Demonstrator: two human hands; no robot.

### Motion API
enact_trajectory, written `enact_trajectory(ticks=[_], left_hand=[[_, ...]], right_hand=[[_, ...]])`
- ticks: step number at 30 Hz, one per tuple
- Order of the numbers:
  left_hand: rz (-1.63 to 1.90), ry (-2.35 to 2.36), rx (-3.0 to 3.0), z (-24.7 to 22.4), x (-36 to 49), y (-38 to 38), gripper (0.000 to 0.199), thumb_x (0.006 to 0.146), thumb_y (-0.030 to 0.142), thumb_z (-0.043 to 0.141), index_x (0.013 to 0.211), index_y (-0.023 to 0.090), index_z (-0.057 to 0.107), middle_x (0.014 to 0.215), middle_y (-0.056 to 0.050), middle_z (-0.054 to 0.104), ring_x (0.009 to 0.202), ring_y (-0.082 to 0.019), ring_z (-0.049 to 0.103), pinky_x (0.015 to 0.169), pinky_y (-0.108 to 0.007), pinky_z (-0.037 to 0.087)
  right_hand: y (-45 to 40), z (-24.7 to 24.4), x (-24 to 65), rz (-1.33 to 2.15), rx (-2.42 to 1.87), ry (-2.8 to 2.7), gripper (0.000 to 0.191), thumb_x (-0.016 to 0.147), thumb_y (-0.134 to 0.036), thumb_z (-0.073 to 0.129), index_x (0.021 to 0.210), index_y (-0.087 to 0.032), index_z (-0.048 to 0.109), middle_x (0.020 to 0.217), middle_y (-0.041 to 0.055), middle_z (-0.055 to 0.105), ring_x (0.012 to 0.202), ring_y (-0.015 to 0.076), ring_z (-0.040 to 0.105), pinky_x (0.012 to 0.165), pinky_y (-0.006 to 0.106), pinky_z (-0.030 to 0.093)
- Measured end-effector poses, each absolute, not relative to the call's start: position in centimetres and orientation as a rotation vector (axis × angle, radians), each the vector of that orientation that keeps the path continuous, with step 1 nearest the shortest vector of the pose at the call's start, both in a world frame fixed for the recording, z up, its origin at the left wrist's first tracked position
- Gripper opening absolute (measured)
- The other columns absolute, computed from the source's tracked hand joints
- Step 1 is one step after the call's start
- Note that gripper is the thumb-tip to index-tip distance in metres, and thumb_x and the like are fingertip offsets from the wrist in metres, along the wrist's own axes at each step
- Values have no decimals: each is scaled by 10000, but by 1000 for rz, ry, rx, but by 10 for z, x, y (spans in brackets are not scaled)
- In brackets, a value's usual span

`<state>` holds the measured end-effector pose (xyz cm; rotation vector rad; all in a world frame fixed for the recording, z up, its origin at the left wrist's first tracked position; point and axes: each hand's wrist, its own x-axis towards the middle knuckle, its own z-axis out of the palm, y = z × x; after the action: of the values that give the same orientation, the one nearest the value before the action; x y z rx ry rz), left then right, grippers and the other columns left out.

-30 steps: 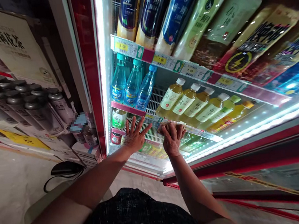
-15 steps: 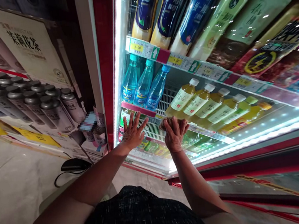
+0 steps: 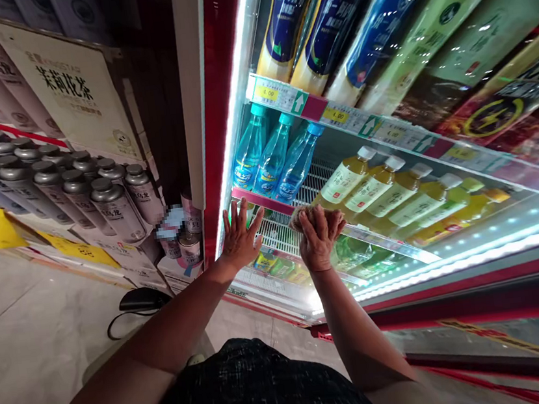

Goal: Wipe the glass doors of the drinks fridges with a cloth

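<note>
My left hand (image 3: 241, 238) has its fingers spread, palm turned towards the lit drinks cooler. Its fingertips come up near the pink shelf strip (image 3: 263, 201) below the blue bottles (image 3: 270, 162); whether they touch anything I cannot tell. In my right hand (image 3: 318, 242) is a bunched brownish cloth (image 3: 295, 218), partly hidden under the curled fingers. This hand is in front of the shelf edge, left of a row of yellow-green drink bottles (image 3: 364, 191) with white caps.
Large bottles (image 3: 335, 17) fill the shelf above, behind a price rail (image 3: 309, 106). A red cooler frame (image 3: 216, 84) runs up the left side. Left of it stand rows of grey-capped cans (image 3: 116, 211). A black object with a strap (image 3: 144, 299) lies low at left.
The view has shifted, so shelves and cans appear farther right and slightly lower. My right hand has moved slightly right with the cloth; my left hand stays spread.
</note>
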<state>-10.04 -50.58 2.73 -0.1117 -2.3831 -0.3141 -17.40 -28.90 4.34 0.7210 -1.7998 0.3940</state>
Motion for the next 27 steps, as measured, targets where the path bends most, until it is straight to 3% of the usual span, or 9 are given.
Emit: enact_trajectory(ticks=[5, 12, 18, 27], left_hand=[[-333, -2329, -95, 33, -104, -514, 1134, 877, 224, 718, 1671, 340, -83, 1676, -123, -340, 1564, -463, -161, 1234, -736, 138], [-338, -2343, -152, 31, -101, -525, 1157, 851, 161, 714, 1671, 341, -81, 1695, -112, -306, 1575, -447, -145, 1236, -727, 167], [-383, -2299, -162, 35, -109, -533, 1216, 835, 146, 729, 1657, 344, -144, 1670, -127, -352, 1567, -466, -153, 1221, -751, 178], [-411, -2300, -241, 34, -110, -542, 1209, 818, 140, 740, 1668, 340, -97, 1684, -108, -328, 1569, -452, -159, 1221, -756, 171]], right_hand=[[-301, 69, -182, 352, 625, -1746, 426, 973, -115, 516, 1313, -286, 707, 1626, 76, 462, 1630, 315, 85, 1264, 685, 158], [-313, 43, -172, 315, 682, -1809, 458, 951, -101, 545, 1327, -317, 693, 1615, 56, 484, 1632, 290, 83, 1269, 678, 161], [-323, 64, -182, 367, 589, -1810, 440, 968, -122, 510, 1314, -304, 711, 1626, 66, 461, 1628, 336, 91, 1250, 717, 159], [-343, 52, -169, 299, 672, -1779, 485, 960, -90, 524, 1373, -302, 663, 1651, 60, 432, 1630, 291, 92, 1278, 648, 176]])
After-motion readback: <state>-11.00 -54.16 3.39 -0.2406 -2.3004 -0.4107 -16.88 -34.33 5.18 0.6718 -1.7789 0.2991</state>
